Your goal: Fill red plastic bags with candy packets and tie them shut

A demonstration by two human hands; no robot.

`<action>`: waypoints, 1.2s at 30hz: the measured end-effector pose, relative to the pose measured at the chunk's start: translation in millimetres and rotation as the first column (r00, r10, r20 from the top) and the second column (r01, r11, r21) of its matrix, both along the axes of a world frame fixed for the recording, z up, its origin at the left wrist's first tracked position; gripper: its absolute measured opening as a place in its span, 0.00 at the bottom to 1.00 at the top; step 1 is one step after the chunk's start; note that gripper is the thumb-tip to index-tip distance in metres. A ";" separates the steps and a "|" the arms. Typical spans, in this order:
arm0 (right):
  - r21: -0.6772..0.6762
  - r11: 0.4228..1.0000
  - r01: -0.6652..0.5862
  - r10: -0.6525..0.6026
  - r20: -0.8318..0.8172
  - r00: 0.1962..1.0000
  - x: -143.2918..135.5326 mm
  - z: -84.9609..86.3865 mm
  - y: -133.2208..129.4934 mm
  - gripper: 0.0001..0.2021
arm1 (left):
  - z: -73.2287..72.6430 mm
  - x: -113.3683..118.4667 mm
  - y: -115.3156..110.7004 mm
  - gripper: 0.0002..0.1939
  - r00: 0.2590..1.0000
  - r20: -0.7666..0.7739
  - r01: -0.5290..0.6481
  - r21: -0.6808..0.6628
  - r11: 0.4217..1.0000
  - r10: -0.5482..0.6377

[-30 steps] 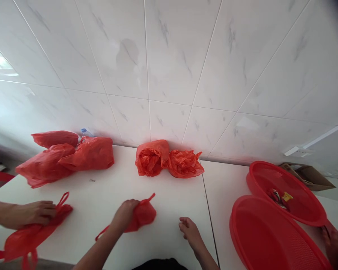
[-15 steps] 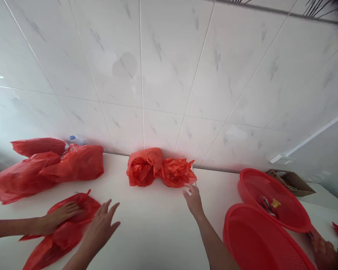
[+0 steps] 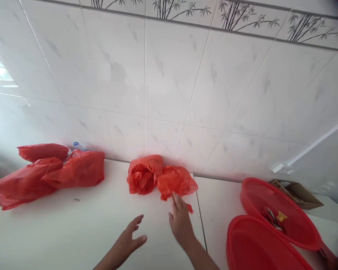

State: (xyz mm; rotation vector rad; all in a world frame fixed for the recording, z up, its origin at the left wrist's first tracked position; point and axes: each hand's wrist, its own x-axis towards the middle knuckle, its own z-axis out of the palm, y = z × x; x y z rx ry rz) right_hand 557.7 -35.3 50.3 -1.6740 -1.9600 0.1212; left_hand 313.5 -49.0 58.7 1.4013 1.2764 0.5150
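My right hand [image 3: 181,223] pinches a crumpled red plastic bag [image 3: 169,183], blurred by motion, in front of a bunched red plastic bag [image 3: 187,180] by the wall. A scrap of red film shows beyond my right fingers. My left hand [image 3: 127,240] hovers over the white table [image 3: 87,232] with fingers and thumb apart, holding nothing. To the left of the pulled bag sits a rolled-open red bag [image 3: 144,174] with crumpled red film inside.
Filled red bags [image 3: 79,168] lie at the left, with a blue-capped bottle [image 3: 78,146] behind. On the right stand a red basket [image 3: 250,243], another red basket [image 3: 293,210] holding small packets, and a cardboard box [image 3: 301,195]. Another person's hand [image 3: 332,258] touches a basket.
My right hand has taken hold of a red bag from the bunch. My left hand has moved right. The front-left bag and the other person's hand on it are out of view.
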 end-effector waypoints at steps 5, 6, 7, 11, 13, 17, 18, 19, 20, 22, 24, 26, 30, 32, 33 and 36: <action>0.020 0.968 -0.249 0.250 -0.015 0.968 -30.6 -46.3 -86.8 0.39 | 30.6 35.3 8.7 0.38 0.889 0.427 -0.051 -0.266 0.963 0.165; 0.002 0.959 -0.283 0.283 -0.057 0.957 -32.2 -50.6 -96.4 0.36 | 32.7 41.4 10.3 0.35 0.883 0.438 -0.054 -0.262 0.964 0.168; -0.018 0.956 -0.294 0.289 -0.121 0.950 -32.4 -52.0 -103.3 0.33 | 33.6 46.5 11.7 0.31 0.888 0.428 -0.063 -0.244 0.968 0.166; -0.204 0.979 -0.018 -0.092 -0.517 0.851 -20.9 -32.0 -107.9 0.20 | 32.5 56.0 13.8 0.18 0.917 0.360 -0.124 -0.153 0.980 0.172; -0.303 0.939 0.165 -0.330 -0.651 0.684 -10.8 -15.9 -99.0 0.20 | 32.1 54.5 13.2 0.18 0.927 0.323 -0.152 -0.133 0.979 0.188; -0.343 0.905 0.251 -0.423 -0.786 0.451 9.4 3.5 -75.8 0.21 | 31.3 45.9 11.7 0.20 0.944 0.251 -0.181 -0.148 0.972 0.213; -0.345 0.909 0.234 -0.415 -0.801 0.431 12.9 5.0 -71.8 0.21 | 31.1 43.8 11.4 0.20 0.945 0.243 -0.186 -0.155 0.970 0.220; -0.342 0.915 0.215 -0.403 -0.812 0.422 15.3 5.8 -69.0 0.22 | 31.2 42.0 11.0 0.21 0.943 0.244 -0.189 -0.163 0.968 0.225; -0.337 0.921 0.196 -0.389 -0.819 0.422 16.7 6.1 -67.3 0.22 | 31.8 40.5 10.5 0.21 0.940 0.252 -0.191 -0.169 0.967 0.230; -0.337 0.927 0.166 -0.376 -0.830 0.412 16.5 6.2 -66.2 0.23 | 34.2 38.4 8.7 0.23 0.928 0.288 -0.189 -0.186 0.964 0.237; -0.362 0.921 0.143 -0.388 -0.839 0.380 13.7 6.1 -65.7 0.21 | 37.9 37.9 6.0 0.24 0.910 0.341 -0.173 -0.204 0.963 0.236; -0.397 0.912 0.103 -0.408 -0.849 0.336 9.8 5.4 -64.3 0.15 | 41.3 39.6 2.9 0.23 0.896 0.387 -0.137 -0.221 0.965 0.216; -0.451 0.892 0.006 -0.442 -0.870 0.218 1.5 0.5 -61.6 0.14 | 43.4 46.4 -1.4 0.20 0.867 0.477 -0.020 -0.256 0.966 0.145; -0.471 0.882 -0.017 -0.463 -0.873 0.151 -0.4 -2.1 -61.6 0.17 | 40.1 45.9 -0.4 0.19 0.856 0.491 -0.023 -0.275 0.961 0.160; -0.477 0.879 -0.022 -0.471 -0.874 0.116 -0.1 -2.6 -61.7 0.17 | 36.9 43.2 1.5 0.17 0.854 0.483 -0.055 -0.287 0.956 0.194; -0.462 0.887 -0.003 -0.462 -0.887 0.008 7.1 0.7 -62.1 0.12 | 20.3 25.3 12.5 0.14 0.827 0.445 -0.203 -0.333 0.921 0.343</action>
